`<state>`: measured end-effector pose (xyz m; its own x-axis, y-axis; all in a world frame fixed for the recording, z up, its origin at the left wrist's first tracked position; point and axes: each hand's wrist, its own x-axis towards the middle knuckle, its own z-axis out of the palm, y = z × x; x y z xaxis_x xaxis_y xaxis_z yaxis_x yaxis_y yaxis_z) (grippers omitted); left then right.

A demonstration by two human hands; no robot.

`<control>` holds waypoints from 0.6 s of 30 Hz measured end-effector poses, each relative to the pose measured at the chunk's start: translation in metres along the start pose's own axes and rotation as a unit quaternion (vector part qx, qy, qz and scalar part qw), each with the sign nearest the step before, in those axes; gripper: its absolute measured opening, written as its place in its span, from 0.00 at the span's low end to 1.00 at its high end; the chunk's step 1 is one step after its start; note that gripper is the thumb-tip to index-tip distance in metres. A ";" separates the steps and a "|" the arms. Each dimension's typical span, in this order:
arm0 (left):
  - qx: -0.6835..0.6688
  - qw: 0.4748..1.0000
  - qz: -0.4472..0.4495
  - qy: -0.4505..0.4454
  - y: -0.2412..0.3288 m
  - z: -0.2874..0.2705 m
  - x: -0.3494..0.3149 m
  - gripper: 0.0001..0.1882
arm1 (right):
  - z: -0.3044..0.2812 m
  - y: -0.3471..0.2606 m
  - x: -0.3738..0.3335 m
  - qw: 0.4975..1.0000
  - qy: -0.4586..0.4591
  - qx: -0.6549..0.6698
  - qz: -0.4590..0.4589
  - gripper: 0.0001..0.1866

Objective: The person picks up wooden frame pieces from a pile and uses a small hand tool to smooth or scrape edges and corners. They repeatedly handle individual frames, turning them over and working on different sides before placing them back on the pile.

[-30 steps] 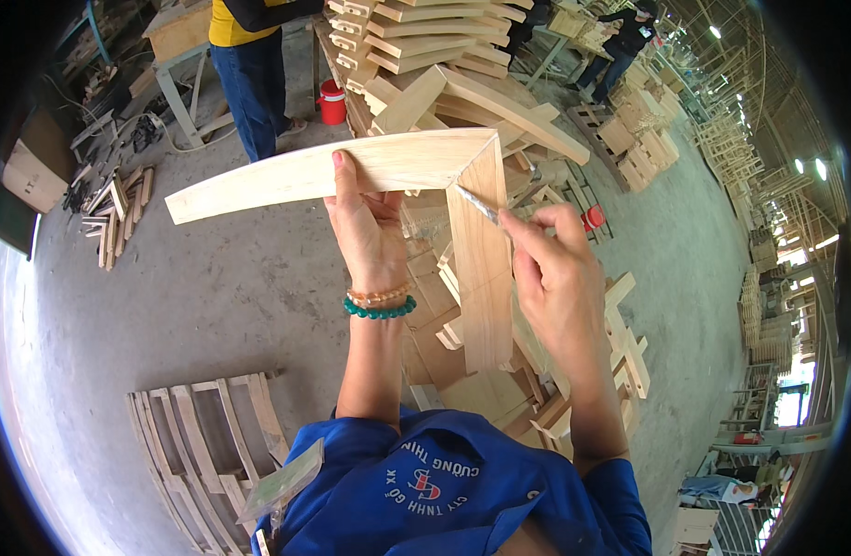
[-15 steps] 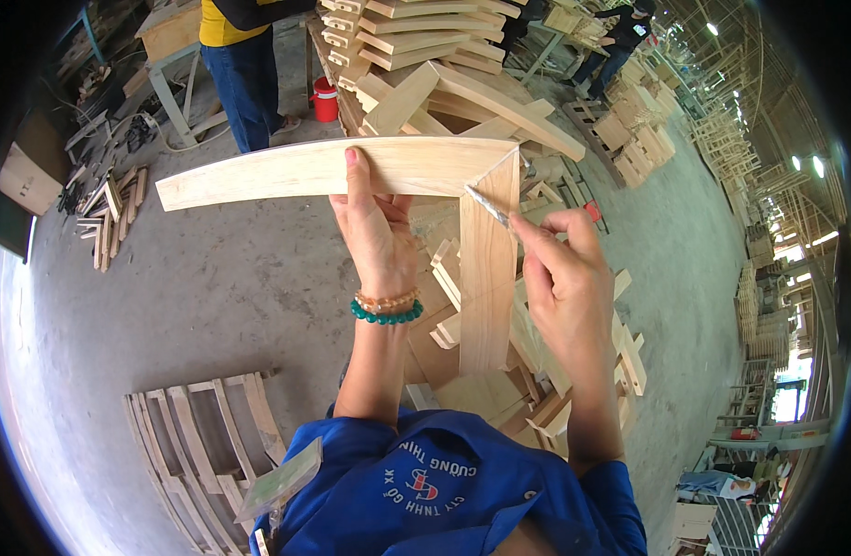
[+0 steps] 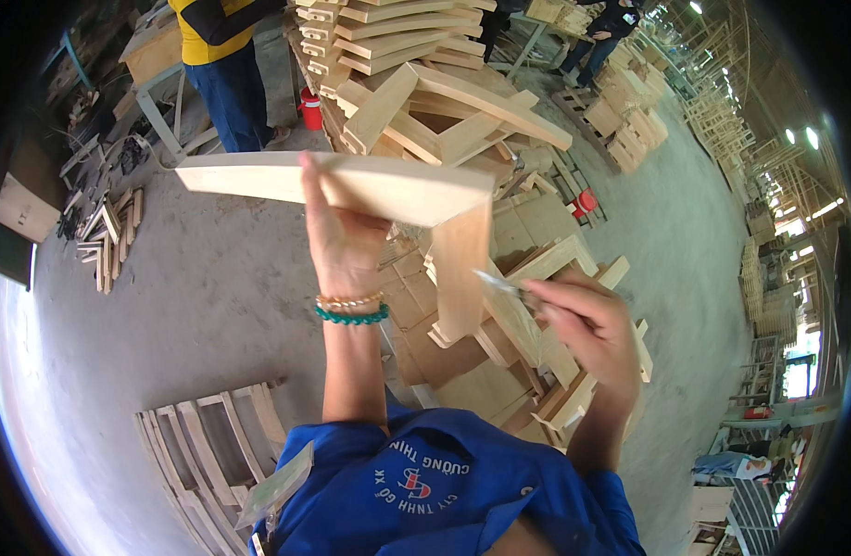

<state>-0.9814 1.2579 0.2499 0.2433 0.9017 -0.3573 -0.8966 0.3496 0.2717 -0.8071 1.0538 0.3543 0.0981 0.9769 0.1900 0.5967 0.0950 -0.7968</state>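
Fingers of the left hand grip a wooden frame above other wood, those of the right hand pinch a blade near it, and the red bucket beyond hides its contents.

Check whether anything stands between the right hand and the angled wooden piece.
Only the tool the right hand holds stands between that hand and the wooden piece, its tip by the downward leg; touching is unclear. Nothing else visible intervenes.

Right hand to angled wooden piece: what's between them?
In the head view, a thin pointed tool, held by the right hand, its tip toward the angled wooden piece. Can't tell whether the tip touches the wood.
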 end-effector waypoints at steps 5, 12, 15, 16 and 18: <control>-0.073 0.976 0.027 -0.205 0.020 -0.022 0.013 0.32 | -0.028 0.035 -0.053 0.979 0.118 0.146 0.079 0.14; -0.174 0.783 -0.132 -0.583 0.005 0.011 0.004 0.24 | 0.012 0.012 -0.034 0.986 0.110 -0.055 -0.110 0.13; -0.195 0.752 -0.153 -0.611 -0.004 0.016 0.000 0.23 | 0.024 0.006 -0.026 0.977 0.115 -0.089 -0.158 0.15; -0.201 0.753 -0.158 -0.606 -0.008 0.017 -0.003 0.22 | 0.027 0.006 -0.023 0.972 0.124 -0.102 -0.170 0.16; -0.209 0.758 -0.160 -0.597 -0.012 0.017 -0.006 0.22 | 0.029 0.004 -0.024 0.970 0.123 -0.120 -0.173 0.17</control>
<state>-0.9660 1.2532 0.2642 0.4119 0.4623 0.7852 -0.6989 0.7132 -0.0533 -0.8303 1.0366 0.3299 0.0292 0.8164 0.5768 0.7929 0.3325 -0.5107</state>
